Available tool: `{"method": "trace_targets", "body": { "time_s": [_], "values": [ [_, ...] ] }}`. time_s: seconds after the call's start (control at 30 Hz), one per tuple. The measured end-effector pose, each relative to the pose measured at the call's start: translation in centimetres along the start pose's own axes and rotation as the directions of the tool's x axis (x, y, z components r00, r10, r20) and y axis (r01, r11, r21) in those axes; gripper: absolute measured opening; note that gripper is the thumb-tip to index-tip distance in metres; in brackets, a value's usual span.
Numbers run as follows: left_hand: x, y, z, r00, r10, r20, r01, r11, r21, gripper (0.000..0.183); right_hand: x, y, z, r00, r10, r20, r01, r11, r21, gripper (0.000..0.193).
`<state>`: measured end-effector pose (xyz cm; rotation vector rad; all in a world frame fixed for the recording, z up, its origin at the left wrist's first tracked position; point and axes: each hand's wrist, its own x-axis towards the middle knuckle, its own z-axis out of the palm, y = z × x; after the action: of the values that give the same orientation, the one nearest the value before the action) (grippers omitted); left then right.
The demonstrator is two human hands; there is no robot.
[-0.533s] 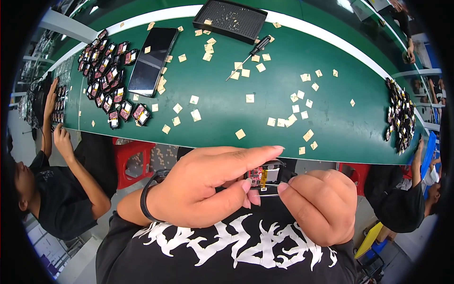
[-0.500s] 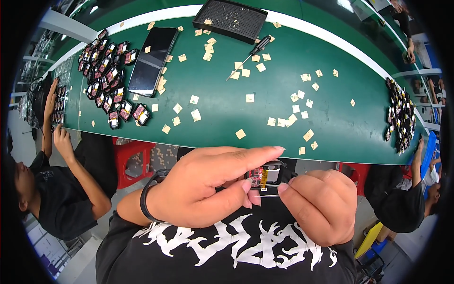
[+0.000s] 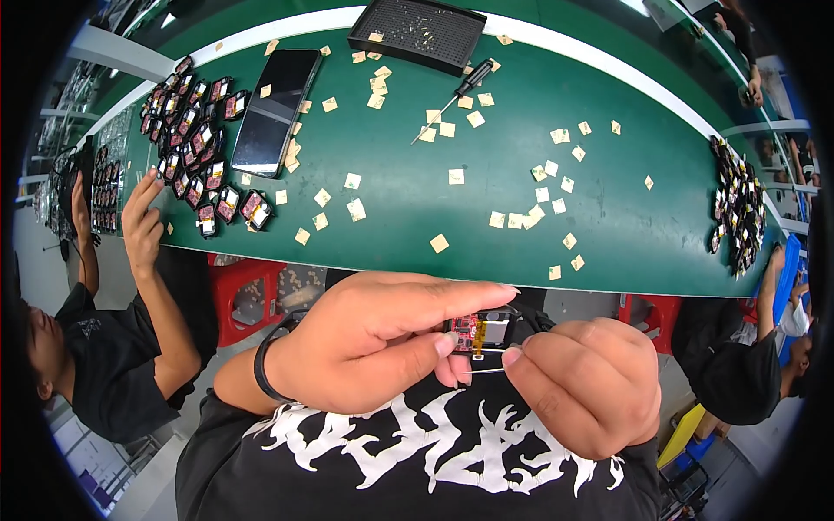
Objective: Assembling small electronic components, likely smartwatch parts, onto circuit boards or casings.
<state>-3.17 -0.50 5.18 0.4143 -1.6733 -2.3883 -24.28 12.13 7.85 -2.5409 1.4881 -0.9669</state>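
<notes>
My left hand (image 3: 373, 343) is closed around the edge of a small black electronic housing (image 3: 496, 333), just off the table's near edge. Inside the housing show a red circuit board, a strip of amber tape and a silver-white block. The left forefinger runs along its far side, with the thumb on the board end. To the right, my right hand (image 3: 582, 382) is closed in a pinch at the housing's near right corner. A thin pale wire-like piece (image 3: 484, 372) reaches from its fingertips toward the left fingers; its full shape is hidden.
Several similar housings (image 3: 208, 178) lie piled at the left, beside a black phone (image 3: 276, 113). Small cream paper squares (image 3: 456, 176) are scattered over the green table (image 3: 391, 208). A screwdriver (image 3: 469, 82) lies below a black tray (image 3: 417, 39). More parts (image 3: 737, 208) are heaped at the right.
The housing has tipped so its inside faces up more. My right hand has shifted slightly left and down. At the left, a co-worker's hand has moved up and right to the piled housings.
</notes>
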Motion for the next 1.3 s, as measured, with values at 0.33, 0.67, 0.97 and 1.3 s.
{"method": "trace_targets", "body": {
  "time_s": [0.33, 0.67, 0.97, 1.3],
  "values": [
    [0.3, 0.6, 0.4, 0.998, -0.033, -0.046, 0.033, 0.999, -0.01, 0.049, -0.1, -0.6, 0.2, 0.998, 0.025, -0.064, -0.032, 0.993, -0.118, 0.022],
    [0.6, 0.8, 0.5, 0.987, -0.159, -0.001, 0.157, 0.974, -0.167, 0.045, -0.4, -0.6, -0.2, 0.997, 0.056, -0.047, -0.058, 0.997, -0.045, 0.021],
    [0.9, 0.4, 0.7, 0.992, -0.121, -0.037, 0.12, 0.992, -0.037, 0.044, -0.3, -0.9, -0.5, 0.998, 0.054, 0.033, -0.05, 0.992, -0.118, 0.023],
    [0.7, -0.4, 0.5, 0.969, -0.031, -0.245, 0.081, 0.977, 0.197, 0.031, -3.1, -0.4, -1.5, 0.904, 0.428, -0.019, -0.427, 0.899, -0.095, 0.028]
  ]
}}
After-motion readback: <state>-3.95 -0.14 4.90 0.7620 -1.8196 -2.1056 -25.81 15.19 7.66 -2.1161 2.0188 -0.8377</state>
